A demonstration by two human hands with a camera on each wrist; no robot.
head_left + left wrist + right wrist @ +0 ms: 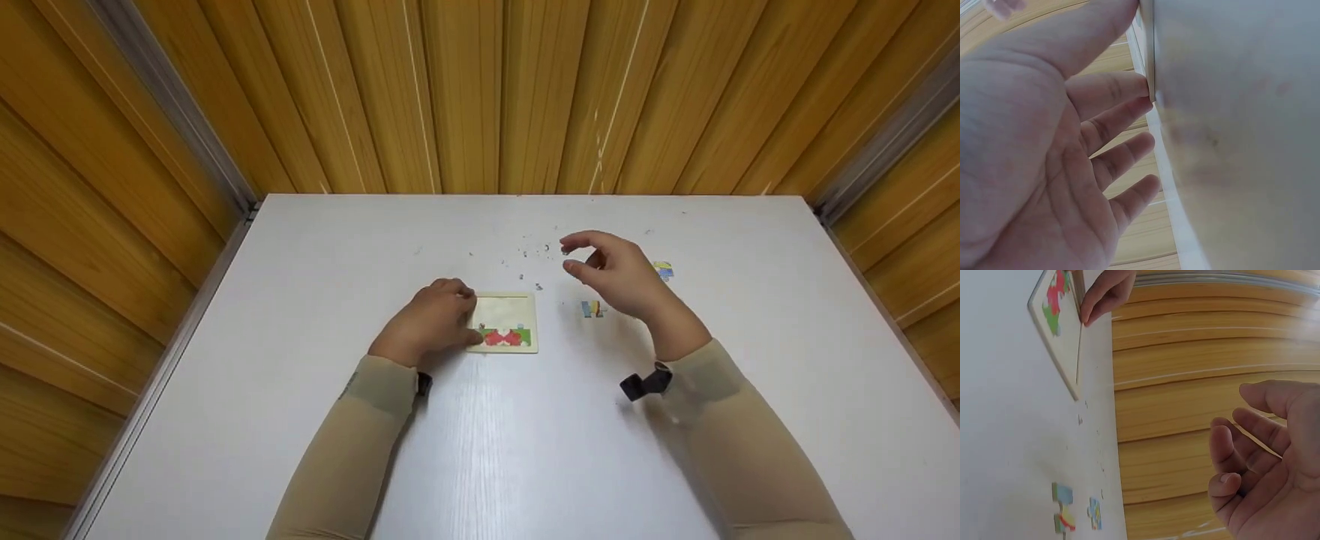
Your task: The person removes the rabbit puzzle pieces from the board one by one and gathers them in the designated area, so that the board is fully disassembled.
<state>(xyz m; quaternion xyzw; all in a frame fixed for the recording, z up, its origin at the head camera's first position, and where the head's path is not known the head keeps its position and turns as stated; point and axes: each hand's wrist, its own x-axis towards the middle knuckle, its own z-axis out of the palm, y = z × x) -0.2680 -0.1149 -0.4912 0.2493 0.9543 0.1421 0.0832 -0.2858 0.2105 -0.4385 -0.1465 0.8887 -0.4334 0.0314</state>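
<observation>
A pale wooden puzzle tray lies flat on the white table, with a row of red and green puzzle pieces along its near side. My left hand holds the tray by its left side, thumb near the lower corner and fingertips against the edge. To the right and above the table, my right hand hovers with thumb and index finger apart. Its fingers bend loosely in the right wrist view, and nothing shows between them. A blue-and-yellow puzzle piece lies below that hand.
Another yellow-and-blue puzzle piece lies beyond the right wrist. Several tiny dark bits are scattered behind the tray. The white table ends at a yellow wood-look wall at the back.
</observation>
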